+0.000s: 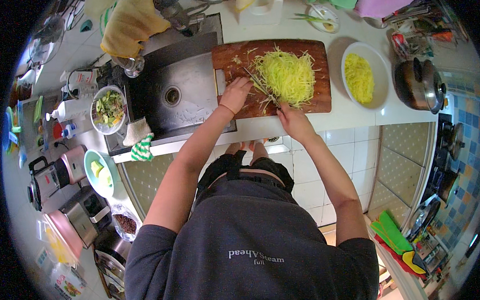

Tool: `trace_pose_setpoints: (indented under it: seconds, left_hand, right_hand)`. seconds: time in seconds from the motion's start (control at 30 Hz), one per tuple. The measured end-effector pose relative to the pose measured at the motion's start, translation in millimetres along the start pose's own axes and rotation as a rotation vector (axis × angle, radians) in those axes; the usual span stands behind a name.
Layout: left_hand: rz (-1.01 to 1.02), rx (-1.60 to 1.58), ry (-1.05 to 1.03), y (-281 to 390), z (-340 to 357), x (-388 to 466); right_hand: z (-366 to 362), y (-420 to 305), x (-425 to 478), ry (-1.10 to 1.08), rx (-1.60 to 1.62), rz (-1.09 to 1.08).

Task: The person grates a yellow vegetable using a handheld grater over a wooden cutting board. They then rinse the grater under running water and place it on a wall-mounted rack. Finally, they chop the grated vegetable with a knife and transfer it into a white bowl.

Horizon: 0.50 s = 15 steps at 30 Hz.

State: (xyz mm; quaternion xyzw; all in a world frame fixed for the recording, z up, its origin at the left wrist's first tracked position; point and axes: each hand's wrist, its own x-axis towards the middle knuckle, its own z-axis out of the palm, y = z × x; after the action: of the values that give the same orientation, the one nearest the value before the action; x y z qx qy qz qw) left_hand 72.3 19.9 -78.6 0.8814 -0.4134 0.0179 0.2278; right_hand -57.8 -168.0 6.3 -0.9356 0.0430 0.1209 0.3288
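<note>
A wooden cutting board (pixel 321 85) lies on the counter, its left part over the edge of the sink. A large heap of pale green vegetable shreds (pixel 286 76) covers its middle and right. My right hand (pixel 295 121) is closed around the handle of a kitchen knife (pixel 262 87), whose blade points up and left beside the heap. Close to the blade, my left hand (pixel 236 95) rests on the board with its fingertips at a few green pieces; whether it grips one cannot be told. A white bowl (pixel 381 81) with yellow shreds (pixel 358 78) stands right of the board.
Left of the board is a metal sink (pixel 186 84). A bowl of vegetable scraps (pixel 108 110) and a light green bowl with pale chunks (pixel 100 173) stand farther left. A small plate with green onion (pixel 324 19) is behind; a lidded pot (pixel 416 84) stands at the right.
</note>
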Motion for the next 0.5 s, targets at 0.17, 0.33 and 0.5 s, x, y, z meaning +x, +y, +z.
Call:
trace_pose_setpoints:
  seconds: [0.17, 0.33, 0.5]
  left_hand:
    - [0.007, 0.041, -0.044, -0.9, 2.2, -0.5]
    - [-0.029, 0.048, -0.099, 2.0, -1.6, 3.3]
    - [0.003, 0.104, 0.015, 5.3, 0.8, 2.7]
  right_hand:
    - [7.8, 13.2, 7.1, 0.032, -0.016, -0.010]
    - [-2.8, -2.3, 2.0, 0.077, -0.069, -0.046]
    - [-3.8, -7.6, -1.6, -0.024, -0.154, 0.009]
